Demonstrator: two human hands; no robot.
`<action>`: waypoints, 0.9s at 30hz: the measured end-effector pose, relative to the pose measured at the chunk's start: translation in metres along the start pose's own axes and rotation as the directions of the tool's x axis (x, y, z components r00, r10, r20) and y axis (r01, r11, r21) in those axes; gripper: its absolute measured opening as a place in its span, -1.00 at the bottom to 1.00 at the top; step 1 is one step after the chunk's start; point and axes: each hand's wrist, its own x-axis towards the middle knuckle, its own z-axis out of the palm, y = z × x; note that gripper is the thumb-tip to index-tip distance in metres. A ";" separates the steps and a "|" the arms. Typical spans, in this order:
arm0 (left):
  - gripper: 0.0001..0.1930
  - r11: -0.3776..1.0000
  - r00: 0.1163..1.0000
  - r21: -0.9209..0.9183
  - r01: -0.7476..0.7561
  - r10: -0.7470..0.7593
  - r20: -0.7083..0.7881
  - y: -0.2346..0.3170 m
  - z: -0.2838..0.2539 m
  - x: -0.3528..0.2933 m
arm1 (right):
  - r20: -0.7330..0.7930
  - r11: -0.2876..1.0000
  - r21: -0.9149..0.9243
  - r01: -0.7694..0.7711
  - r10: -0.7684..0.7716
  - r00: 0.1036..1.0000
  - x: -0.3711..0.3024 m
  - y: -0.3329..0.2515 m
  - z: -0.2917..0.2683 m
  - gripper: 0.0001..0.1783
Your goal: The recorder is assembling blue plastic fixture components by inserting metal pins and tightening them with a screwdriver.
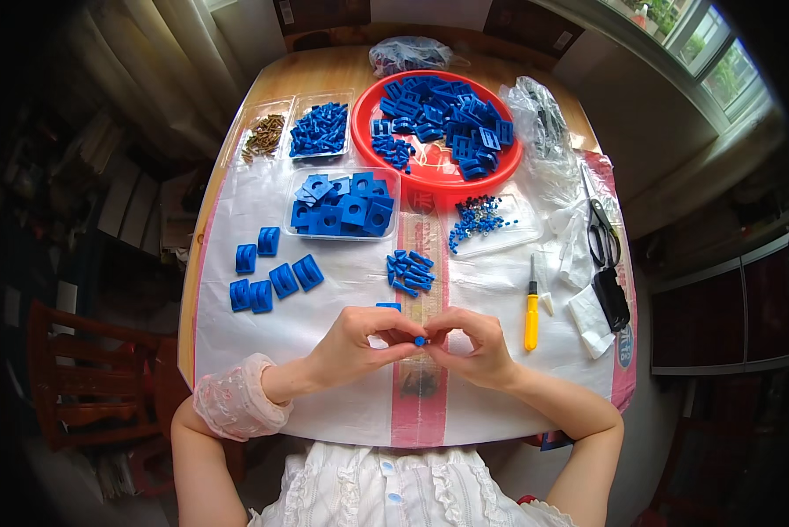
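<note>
Over the near middle of the table, my left hand (356, 344) and my right hand (480, 348) meet fingertip to fingertip. Between them is a small blue plastic piece (420, 341), pinched by both; its exact shape is too small to make out. Just behind my left fingers a blue plastic part (388, 306) shows only in part. Farther off lies a loose pile of slim blue plastic pieces (410, 271). Several curved blue plastic parts (284, 281) lie to the left of my hands.
A red basin (447, 186) of blue parts stands at the back. Clear trays hold square blue plates (352, 209), slim blue pieces (320, 130) and brass-coloured screws (263, 138). Tiny blue and white bits (479, 219), a yellow-handled screwdriver (531, 321) and black-handled scissors (601, 235) lie to the right.
</note>
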 end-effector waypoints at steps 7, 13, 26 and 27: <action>-0.42 0.826 0.979 0.562 0.031 0.087 -0.182 0.005 -0.026 -0.010 | -0.031 0.985 -0.169 -0.034 0.029 0.999 0.007 -0.003 -0.018 -0.70; -0.42 0.833 0.997 0.553 -0.002 0.044 -0.062 -0.007 -0.023 -0.013 | -0.098 0.976 -0.156 -0.153 0.139 0.985 0.017 -0.012 -0.045 -0.79; -0.48 0.847 0.995 0.531 0.025 0.029 -0.093 -0.013 -0.018 -0.004 | 0.058 0.950 -0.176 -0.256 0.270 0.961 0.014 -0.031 -0.044 -0.84; -0.47 0.852 0.995 0.523 0.024 0.030 -0.094 -0.014 -0.018 -0.004 | 0.083 0.943 -0.169 -0.286 0.303 0.949 0.012 -0.025 -0.041 -0.84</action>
